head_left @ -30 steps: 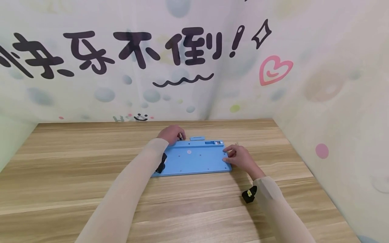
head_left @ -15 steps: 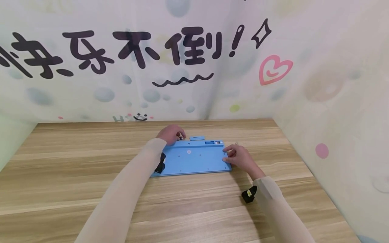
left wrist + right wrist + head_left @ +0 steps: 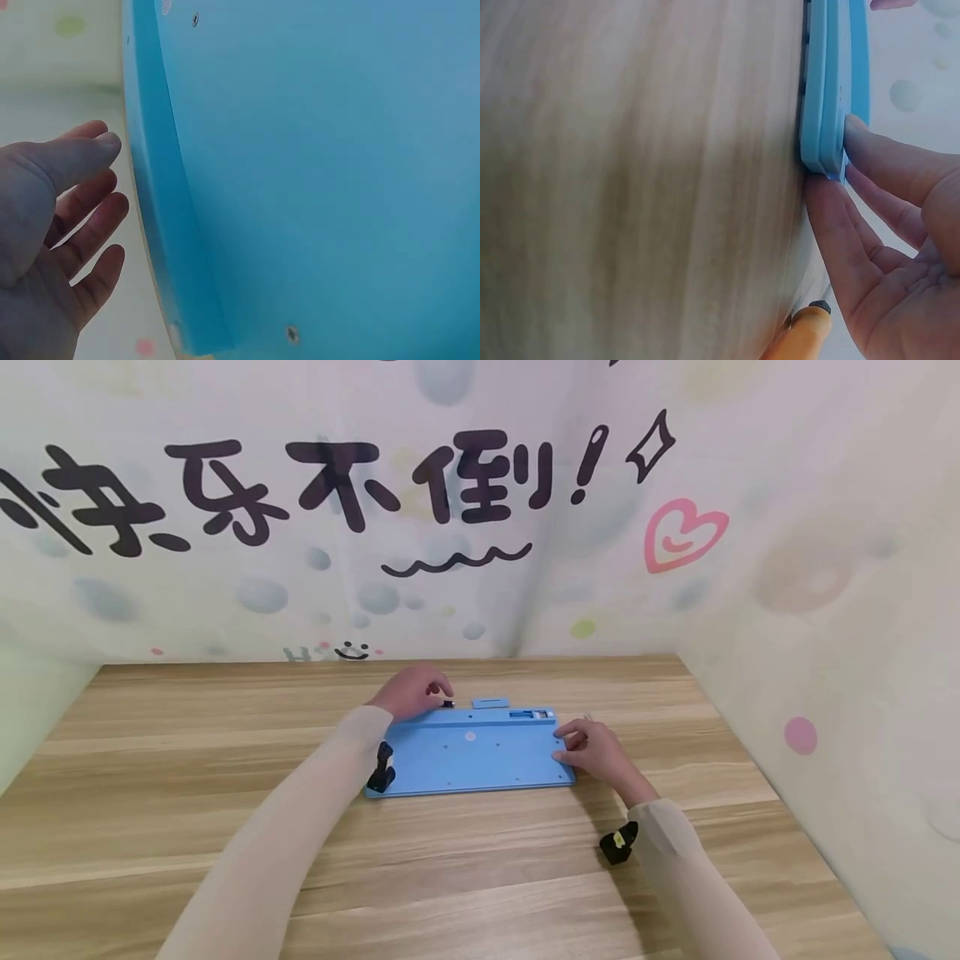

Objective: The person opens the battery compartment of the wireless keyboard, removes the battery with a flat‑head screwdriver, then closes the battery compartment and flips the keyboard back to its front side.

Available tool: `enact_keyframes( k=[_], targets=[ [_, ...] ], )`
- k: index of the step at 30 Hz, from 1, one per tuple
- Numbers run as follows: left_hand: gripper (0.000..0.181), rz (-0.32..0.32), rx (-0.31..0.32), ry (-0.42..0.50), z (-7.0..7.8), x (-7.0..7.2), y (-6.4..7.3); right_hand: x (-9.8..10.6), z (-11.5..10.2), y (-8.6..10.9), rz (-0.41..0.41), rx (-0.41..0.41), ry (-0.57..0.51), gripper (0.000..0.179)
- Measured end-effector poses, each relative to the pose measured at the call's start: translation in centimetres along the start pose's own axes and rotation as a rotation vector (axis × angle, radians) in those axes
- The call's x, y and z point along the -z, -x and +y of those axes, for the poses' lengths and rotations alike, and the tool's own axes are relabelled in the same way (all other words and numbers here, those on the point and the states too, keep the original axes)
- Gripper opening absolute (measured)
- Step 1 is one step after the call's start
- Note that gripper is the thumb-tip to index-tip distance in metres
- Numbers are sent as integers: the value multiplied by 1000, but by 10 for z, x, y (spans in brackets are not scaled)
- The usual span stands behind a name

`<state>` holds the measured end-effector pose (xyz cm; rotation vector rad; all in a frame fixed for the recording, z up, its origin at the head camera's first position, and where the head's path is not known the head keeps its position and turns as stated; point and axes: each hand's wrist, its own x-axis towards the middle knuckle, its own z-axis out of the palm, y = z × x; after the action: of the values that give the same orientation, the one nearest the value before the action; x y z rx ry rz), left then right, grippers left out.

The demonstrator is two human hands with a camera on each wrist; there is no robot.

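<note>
Head: keyboard (image 3: 450, 764) underside-up on tabletop (image 3: 465, 877), presumably to expose its slot (image 3: 522, 715). Left wrist: my left fingers (image 3: 97, 223) spread loosely, nothing visible between. Right wrist: my right fingers (image 3: 836, 232) pinch keyboard edge, likely steadying it.

- Blue keyboard (image 3: 450, 764) lay underside up on worktop (image 3: 465, 877), battery slot (image 3: 531, 715) exposed.
- Small blue cover (image 3: 491, 703) sat just past its far edge.

The head view looks forward and down over the desk (image 3: 480, 877); both wrist views, much nearer, share the blue board (image 3: 457, 762).
</note>
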<state>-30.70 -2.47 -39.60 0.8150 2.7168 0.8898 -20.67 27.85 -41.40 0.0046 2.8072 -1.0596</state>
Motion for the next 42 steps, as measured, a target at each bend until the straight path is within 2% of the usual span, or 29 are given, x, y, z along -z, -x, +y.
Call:
enact_keyframes(
  k=[7, 12, 19, 24, 30, 40, 42],
  targets=[
    [17, 7, 2, 3, 6, 4, 12, 1, -3, 1, -3, -15, -8, 31],
    [19, 18, 58, 26, 11, 0, 22, 1, -4, 1, -5, -20, -6, 31],
    [18, 79, 124, 32, 18, -10, 32, 2, -4, 3, -13, -17, -3, 31],
    [18, 119, 196, 112, 23, -15, 35, 1, -3, 4, -3, -17, 6, 31],
    [17, 140, 253, 220, 20, -19, 36, 1, -3, 5, -4, -22, 16, 32],
    [19, 154, 276, 250, 19, -18, 39, 4, -9, 3, -41, -2, 32, 32],
    [19, 163, 279, 255, 19, -18, 40, 5, -12, 1, -50, 25, 42, 32]
  ],
)
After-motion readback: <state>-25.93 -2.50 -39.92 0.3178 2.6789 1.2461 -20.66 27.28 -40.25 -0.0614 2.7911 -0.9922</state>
